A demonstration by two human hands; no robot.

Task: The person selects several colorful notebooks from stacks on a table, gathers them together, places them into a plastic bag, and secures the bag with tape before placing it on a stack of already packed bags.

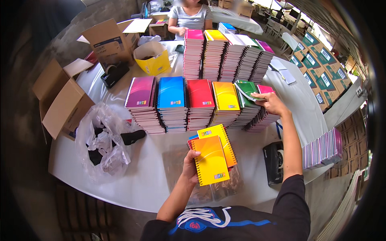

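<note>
My left hand is closed round a small fanned bunch of spiral notebooks; the top one is a yellow notebook, with another yellow cover and edges of blue and red behind it. Out to the right, my right hand has its fingers on a green notebook, which is tilted up on top of its stack. The thumb is hidden. That stack stands in a front row with purple notebooks, blue notebooks, red notebooks, yellow notebooks and pink notebooks.
Behind stand more notebook stacks; a person is beyond them. Cartons, a plastic bag and a yellow container are left. Black tape dispensers lie on both sides. Purple-edged notebooks line the right edge.
</note>
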